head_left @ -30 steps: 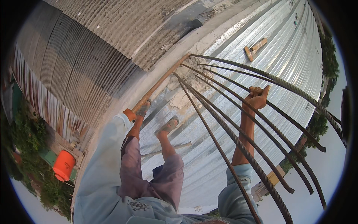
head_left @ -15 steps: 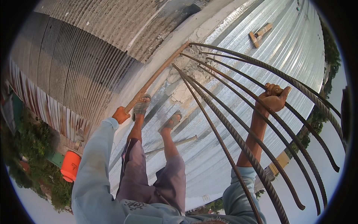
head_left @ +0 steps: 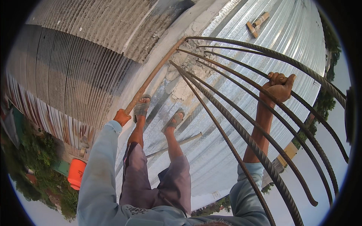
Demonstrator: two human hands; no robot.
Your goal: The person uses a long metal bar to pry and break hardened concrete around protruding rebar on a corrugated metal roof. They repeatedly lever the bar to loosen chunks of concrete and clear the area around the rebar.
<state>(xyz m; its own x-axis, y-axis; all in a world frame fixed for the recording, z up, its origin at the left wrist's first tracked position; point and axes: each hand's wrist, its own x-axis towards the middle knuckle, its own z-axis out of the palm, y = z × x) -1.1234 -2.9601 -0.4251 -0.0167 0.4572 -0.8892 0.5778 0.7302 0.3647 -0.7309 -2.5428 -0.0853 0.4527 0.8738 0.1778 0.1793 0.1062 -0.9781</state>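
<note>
Several ribbed steel rebars (head_left: pixel 247 137) fan up from a broken patch of concrete (head_left: pixel 183 81), their upper ends curving away at the right. My right hand (head_left: pixel 279 86) is closed around one of the rebars in the middle of the fan, at raised arm's length. At the left, my left hand (head_left: pixel 122 117) grips the near end of a long rusty brown bar (head_left: pixel 156 77). That bar slants away to the far end of the concrete patch, where its tip meets the base of the outermost rebar. Whether the two are joined there I cannot tell.
My sandalled feet stand by the concrete ledge (head_left: pixel 130 81) on shiny corrugated metal roofing (head_left: pixel 226 165). A wooden tool (head_left: pixel 257 24) lies farther up the sheet. A thin bar (head_left: pixel 184 142) rests by my legs. Left are older corrugated roofs (head_left: pixel 68 71) and an orange container (head_left: pixel 76 173).
The view has shifted slightly, so the ledge and rebar bases sit a little farther left and up. Both hands keep their grips on the bar and the rebar.
</note>
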